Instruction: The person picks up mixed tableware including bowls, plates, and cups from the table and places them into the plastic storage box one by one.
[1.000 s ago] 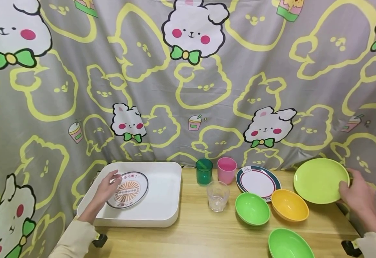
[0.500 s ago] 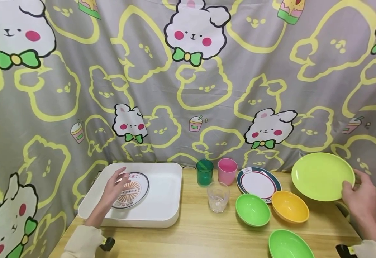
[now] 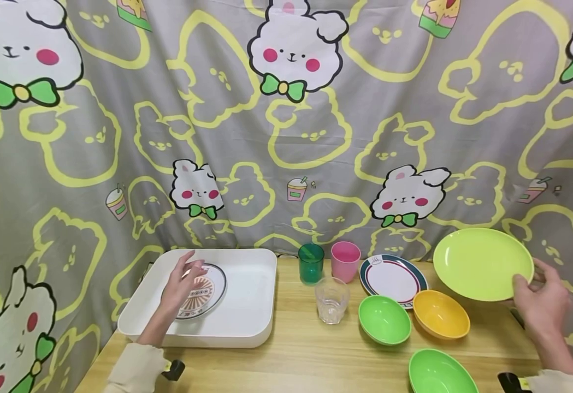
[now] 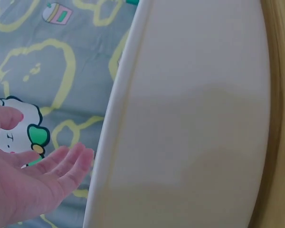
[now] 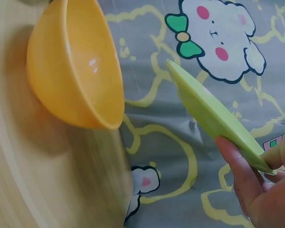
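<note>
Right fingers (image 5: 240,167) pinch lime plate (image 3: 483,264); round, glossy

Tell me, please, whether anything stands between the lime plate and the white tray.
Yes: the dark-rimmed plate, pink cup, green cup and clear cup stand directly between them; the raised lime plate might pass above.

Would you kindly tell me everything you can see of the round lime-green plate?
The round, shallow lime-green plate is plain and smooth, with a slight gloss that looks like plastic. Nothing lies on it. It is held tilted in the air, upper face toward the head camera, apart from the round orange bowl. The person's right hand grips its edge, thumb above and fingers beneath.
</note>
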A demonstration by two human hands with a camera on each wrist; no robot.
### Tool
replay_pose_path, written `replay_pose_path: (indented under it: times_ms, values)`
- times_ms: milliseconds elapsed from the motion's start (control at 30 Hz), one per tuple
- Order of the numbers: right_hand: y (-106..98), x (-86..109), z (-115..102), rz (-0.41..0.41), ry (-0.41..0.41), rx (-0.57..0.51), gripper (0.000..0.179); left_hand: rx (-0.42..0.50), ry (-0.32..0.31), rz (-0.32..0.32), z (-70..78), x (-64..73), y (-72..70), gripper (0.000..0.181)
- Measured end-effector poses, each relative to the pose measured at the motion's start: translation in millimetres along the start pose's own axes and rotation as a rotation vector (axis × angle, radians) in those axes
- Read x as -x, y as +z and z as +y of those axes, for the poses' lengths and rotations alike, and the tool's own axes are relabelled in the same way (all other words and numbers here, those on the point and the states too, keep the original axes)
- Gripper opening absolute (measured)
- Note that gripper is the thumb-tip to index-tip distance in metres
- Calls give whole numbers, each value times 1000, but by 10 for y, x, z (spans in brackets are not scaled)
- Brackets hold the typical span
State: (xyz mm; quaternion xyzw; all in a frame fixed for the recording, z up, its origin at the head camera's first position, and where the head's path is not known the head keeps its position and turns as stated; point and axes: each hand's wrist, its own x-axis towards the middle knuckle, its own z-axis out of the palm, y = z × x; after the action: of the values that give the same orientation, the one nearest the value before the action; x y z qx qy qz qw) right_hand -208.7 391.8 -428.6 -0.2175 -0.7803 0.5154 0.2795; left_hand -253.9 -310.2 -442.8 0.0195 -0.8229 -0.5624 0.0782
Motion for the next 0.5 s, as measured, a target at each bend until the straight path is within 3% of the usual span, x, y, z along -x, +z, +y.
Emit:
replay_pose_path:
  times_ms: [333,500]
  values:
    - [58,103,-137,-16,104,-131,65,123,25,2,119,9,142,58]
    - [121,142,-207,-16,172,-276,66,162,42,-4,152,3,195,57]
